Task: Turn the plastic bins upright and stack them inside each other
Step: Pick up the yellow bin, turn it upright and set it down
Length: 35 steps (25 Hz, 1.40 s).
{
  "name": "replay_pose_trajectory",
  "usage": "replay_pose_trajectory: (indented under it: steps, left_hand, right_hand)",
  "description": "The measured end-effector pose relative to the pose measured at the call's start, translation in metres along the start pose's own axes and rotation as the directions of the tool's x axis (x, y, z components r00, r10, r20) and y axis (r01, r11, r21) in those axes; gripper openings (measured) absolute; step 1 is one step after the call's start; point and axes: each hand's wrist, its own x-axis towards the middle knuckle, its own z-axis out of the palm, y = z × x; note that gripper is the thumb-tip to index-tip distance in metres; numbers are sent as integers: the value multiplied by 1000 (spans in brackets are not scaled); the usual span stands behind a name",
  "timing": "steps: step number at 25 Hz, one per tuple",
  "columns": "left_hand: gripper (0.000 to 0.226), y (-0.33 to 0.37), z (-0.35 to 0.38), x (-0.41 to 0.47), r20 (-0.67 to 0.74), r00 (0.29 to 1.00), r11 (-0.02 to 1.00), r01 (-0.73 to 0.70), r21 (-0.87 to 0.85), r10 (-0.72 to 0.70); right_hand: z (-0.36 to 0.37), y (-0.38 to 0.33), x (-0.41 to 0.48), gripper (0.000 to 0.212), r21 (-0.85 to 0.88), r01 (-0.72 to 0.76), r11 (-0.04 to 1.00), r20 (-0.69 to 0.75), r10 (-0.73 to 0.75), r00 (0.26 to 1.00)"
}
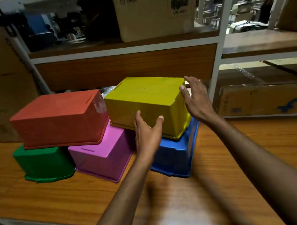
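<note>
- Dim indoor light; the shelf [122,45] behind is dark and soft.
- Pale glare lies on the worktop [167,190] near the front.
- Straight lines bend at the edges.

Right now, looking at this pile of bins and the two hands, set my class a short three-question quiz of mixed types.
1. True or false: the red bin stands upright.
2. Which bin are the left hand and right hand reaching around? A green B yellow C pink
3. Fill in: the yellow bin rests partly on the pink bin and the ____ bin.

Key: 1 false, it is upside down; 2 B; 3 blue.
</note>
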Motion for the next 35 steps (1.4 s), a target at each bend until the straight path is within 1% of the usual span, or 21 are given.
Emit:
replay_pose_trajectory:
  steps: [1, 3, 4, 5, 6, 7, 8, 9, 11, 12, 14, 16, 19, 21, 23, 25, 27, 29, 31, 33, 35]
  left_hand:
    - [91, 4, 8, 3, -4, 1000, 999, 20, -27, -20]
    - [95, 9, 23, 9, -23, 998, 996, 63, -67, -65]
    - [96, 16, 30, 11, -22, 996, 992, 87, -97, -89]
    - [97, 19, 38, 12, -39, 993, 988, 109, -113, -114]
    - [97, 21, 46, 12, -57, 990, 985, 123, -121, -130]
    - [97, 22, 52, 13, -77, 987, 982, 133, -137, -144]
    - [97, 23, 57, 13, -102, 984, 979, 132, -158, -149]
    - [97, 25, 61, 13, -131, 977, 974, 142, -175, -166]
    - [97, 29, 69, 12, -165, 969, 968, 147, -204, -182]
    - [98, 30, 72, 11, -172, 969, 966, 140, -218, -180]
    - [97, 30, 71, 7, -201, 967, 963, 101, -250, -154]
    - [95, 36, 63, -4, -255, 962, 961, 18, -277, -92]
    - [95, 48, 46, -24, -322, 947, 964, -99, -248, 14]
    - [82, 60, 37, -43, -318, 941, 954, -197, -228, 118]
    - [65, 75, 32, -61, -308, 934, 925, -270, -268, 183]
    - [56, 92, 27, -81, -285, 940, 905, -279, -321, 189]
    - [60, 103, 21, -98, -247, 953, 899, -256, -354, 174]
    - [65, 111, 19, -118, -175, 969, 890, -233, -391, 177]
    - [62, 118, 21, -137, -134, 975, 877, -221, -427, 180]
    - [64, 124, 28, -151, -87, 982, 866, -188, -463, 167]
    - [65, 133, 38, -165, 49, 981, 850, -137, -509, 187]
  right_hand:
    - [3, 6, 16, 64, 14, -16, 1000, -3, 16, 1000]
    - [5, 10, 41, 70, 13, -79, 997, 77, 78, 994]
    - [4, 14, 55, 73, 36, -120, 992, 151, 113, 982]
    - [8, 20, 67, 77, 81, -153, 985, 228, 131, 965]
    - [11, 25, 71, 83, 150, -227, 962, 314, 171, 934]
    - [13, 30, 75, 91, 221, -299, 928, 373, 203, 905]
    - [15, 35, 78, 96, 284, -339, 897, 402, 210, 891]
    - [16, 38, 78, 91, 299, -343, 890, 401, 209, 892]
    - [17, 44, 77, 69, 310, -315, 897, 389, 183, 903]
    - [16, 45, 76, 62, 320, -307, 896, 380, 176, 908]
    - [4, 44, 68, 62, 373, -275, 886, 350, 141, 926]
    - [-19, 36, 55, 59, 440, -223, 870, 304, 90, 948]
    - [-62, 21, 25, 42, 581, -151, 800, 224, 22, 974]
    - [-96, 11, 2, 36, 656, -100, 748, 186, -32, 982]
    - [-128, 5, -19, 41, 699, -68, 712, 198, -101, 975]
    - [-156, 5, -42, 52, 713, -30, 700, 195, -157, 968]
    - [-183, 7, -66, 68, 694, -1, 720, 182, -175, 968]
    - [-210, 5, -92, 79, 681, 10, 732, 179, -180, 967]
    - [-237, 4, -119, 86, 704, 4, 710, 160, -164, 973]
    - [-262, 7, -143, 89, 740, 23, 673, 133, -179, 975]
    - [-290, 13, -163, 90, 750, 52, 660, 122, -215, 969]
